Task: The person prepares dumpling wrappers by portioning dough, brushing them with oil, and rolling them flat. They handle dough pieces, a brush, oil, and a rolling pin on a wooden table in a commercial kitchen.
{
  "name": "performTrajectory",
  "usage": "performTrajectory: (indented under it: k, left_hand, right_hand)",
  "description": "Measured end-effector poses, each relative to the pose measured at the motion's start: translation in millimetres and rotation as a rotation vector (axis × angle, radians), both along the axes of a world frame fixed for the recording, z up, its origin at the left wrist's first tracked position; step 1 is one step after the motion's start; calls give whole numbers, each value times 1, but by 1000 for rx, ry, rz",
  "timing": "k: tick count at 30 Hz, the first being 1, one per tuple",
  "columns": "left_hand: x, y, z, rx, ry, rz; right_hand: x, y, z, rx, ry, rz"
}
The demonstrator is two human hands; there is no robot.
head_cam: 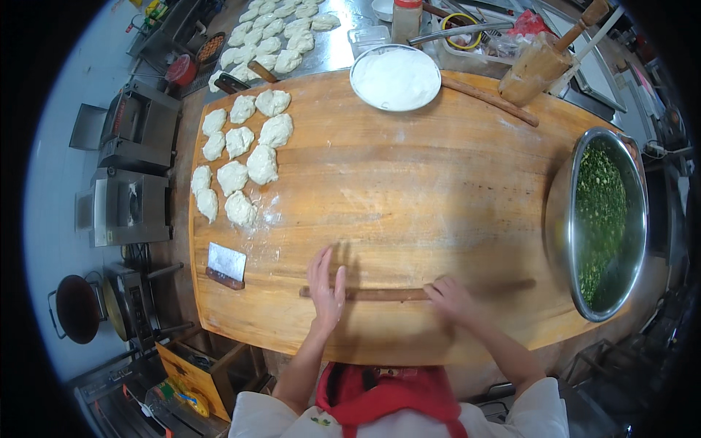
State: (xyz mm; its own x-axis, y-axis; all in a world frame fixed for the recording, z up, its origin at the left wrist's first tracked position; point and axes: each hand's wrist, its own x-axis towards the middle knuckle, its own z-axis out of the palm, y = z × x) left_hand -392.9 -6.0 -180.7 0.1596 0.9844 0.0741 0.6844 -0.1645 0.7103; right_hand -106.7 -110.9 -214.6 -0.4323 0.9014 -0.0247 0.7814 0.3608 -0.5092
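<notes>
A wooden rolling pin (386,294) lies crosswise near the front edge of the wooden work table (383,197). My left hand (327,284) rests over its left part with the fingers stretched forward and the thumb apart. Farther right, my right hand (448,298) has its fingers curled over the pin. No dough shows under the pin. Several lumps of pale dough (240,208) sit at the table's left side. Left of my left hand lies a dough scraper (227,264) with a metal blade and wooden handle.
A large steel bowl (558,235) of chopped greens (599,219) stands at the right edge. At the back are a bowl of white powder (395,76), a thin wooden rod (490,100) and a wooden container (534,68). More dough (288,60) covers a metal surface behind left.
</notes>
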Motion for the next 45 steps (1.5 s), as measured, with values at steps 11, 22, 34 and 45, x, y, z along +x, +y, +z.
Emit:
performTrajectory:
  k: [11, 22, 34, 45]
  left_hand:
    - [-73, 22, -57, 75, 622, -212]
    - [-199, -37, -28, 77, 834, 76]
    - [-299, 66, -52, -199, -208, 967]
    - [-325, 58, -37, -256, -78, 441]
  right_hand:
    - [145, -111, -43, -29, -78, -993]
    - [-87, 23, -27, -48, -543, -655]
    - [-337, 258, -43, 316, 108, -328]
    - [-458, 317, 17, -7, -81, -648]
